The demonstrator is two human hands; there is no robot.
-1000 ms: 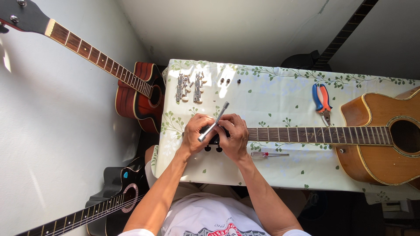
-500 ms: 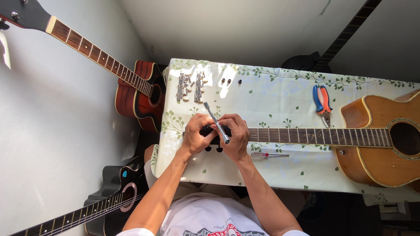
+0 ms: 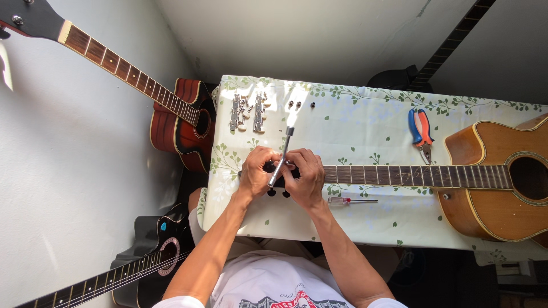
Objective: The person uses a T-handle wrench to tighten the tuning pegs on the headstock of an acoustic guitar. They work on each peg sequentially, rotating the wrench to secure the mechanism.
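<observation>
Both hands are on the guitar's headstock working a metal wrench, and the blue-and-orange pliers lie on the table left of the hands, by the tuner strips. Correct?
Not quite. The head view shows the pliers to the right of the hands, near the guitar body. The tuner strips are on the left. Left hand and right hand do work the wrench at the headstock.

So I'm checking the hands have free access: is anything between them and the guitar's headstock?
Nothing visible is. The left hand and right hand already rest on the headstock at the table's near-left part, gripping a metal tool over it. The small screwdriver and pliers lie off to the side.
</observation>
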